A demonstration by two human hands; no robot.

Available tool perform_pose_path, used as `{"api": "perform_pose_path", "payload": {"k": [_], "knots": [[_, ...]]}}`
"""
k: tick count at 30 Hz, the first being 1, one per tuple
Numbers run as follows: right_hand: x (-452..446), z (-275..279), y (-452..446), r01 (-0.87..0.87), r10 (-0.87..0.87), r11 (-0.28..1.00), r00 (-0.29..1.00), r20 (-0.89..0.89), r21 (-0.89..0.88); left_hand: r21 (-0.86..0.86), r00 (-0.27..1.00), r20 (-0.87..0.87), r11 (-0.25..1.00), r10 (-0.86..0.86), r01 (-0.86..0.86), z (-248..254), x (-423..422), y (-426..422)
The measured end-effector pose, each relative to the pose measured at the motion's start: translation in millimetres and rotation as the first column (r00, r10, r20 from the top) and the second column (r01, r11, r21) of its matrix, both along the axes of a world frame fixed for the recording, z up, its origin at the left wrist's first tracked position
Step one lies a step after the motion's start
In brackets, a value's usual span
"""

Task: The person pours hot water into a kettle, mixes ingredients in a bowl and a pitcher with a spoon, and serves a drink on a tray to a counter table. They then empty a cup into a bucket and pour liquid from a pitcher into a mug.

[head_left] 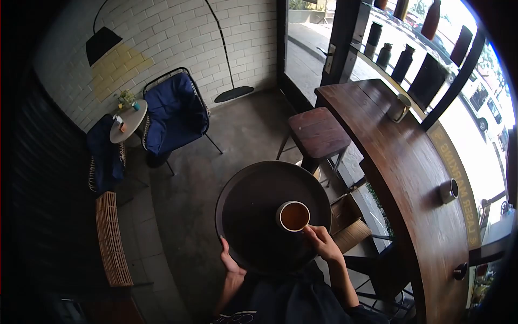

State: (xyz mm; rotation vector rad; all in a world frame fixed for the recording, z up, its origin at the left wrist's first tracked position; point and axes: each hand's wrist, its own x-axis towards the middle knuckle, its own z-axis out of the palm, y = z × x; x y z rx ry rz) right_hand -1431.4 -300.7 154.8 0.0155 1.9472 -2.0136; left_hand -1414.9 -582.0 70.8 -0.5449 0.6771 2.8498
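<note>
A round dark tray (248, 216) is held level in front of my body. On its right half stands a light-rimmed cup (294, 216) with brown liquid in it. My right hand (322, 241) has its fingers closed at the cup's lower right side, over the tray's right edge. My left hand (231, 258) supports the tray at its lower left edge, with the thumb up at the rim and the other fingers hidden beneath.
A long wooden counter (399, 162) curves along the window at the right, bearing a mug (399, 108) and a cup (449, 191). A wooden stool (319, 132) stands ahead. Blue-cushioned chairs (172, 116) and a small round table (129, 122) are at the left.
</note>
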Motion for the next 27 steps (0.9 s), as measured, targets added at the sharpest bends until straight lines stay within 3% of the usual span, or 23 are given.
{"api": "perform_pose_path", "payload": {"k": [3, 6, 8, 11, 15, 20, 23, 24, 27], "knots": [[-57, -25, -16, -0.047, 0.048, 0.999, 0.998, -0.041, 0.016, 0.085, 0.990, -0.006, 0.986, 0.144, -0.143, -9, -34, -1], [-105, -30, -26, -0.096, 0.096, 0.995, 0.995, 0.003, 0.037, -0.021, 0.973, 0.053, 0.975, 0.224, -0.223, -4, -66, -5], [-137, -33, -28, -0.128, 0.128, 0.992, 0.991, -0.029, 0.006, -0.058, 0.964, -0.089, 0.965, 0.251, -0.257, 1, -93, -3], [-177, -40, -29, -0.140, 0.146, 0.985, 0.987, 0.062, -0.102, -0.008, 0.945, 0.027, 0.945, 0.326, -0.326, -12, -118, -18], [-215, -39, -27, -0.135, 0.134, 0.991, 0.991, -0.028, -0.025, 0.034, 0.958, 0.037, 0.958, 0.283, -0.285, -17, -146, -40], [-245, -53, -34, 0.031, -0.031, 0.999, 0.999, -0.030, -0.020, -0.102, 0.942, 0.113, 0.946, 0.317, -0.307, -39, -175, -98], [-250, -84, -44, 0.166, -0.165, 0.986, 0.983, 0.084, 0.000, -0.194, 0.932, 0.167, 0.937, 0.322, -0.290, -45, -197, -128], [-254, -88, -51, 0.210, -0.211, 0.977, 0.977, 0.022, 0.043, -0.249, 0.914, 0.208, 0.923, 0.348, -0.295, -45, -207, -138], [-256, -131, -63, 0.315, -0.315, 0.949, 0.940, 0.131, 0.021, -0.246, 0.950, 0.172, 0.945, 0.262, -0.216, -48, -238, -160]]}}
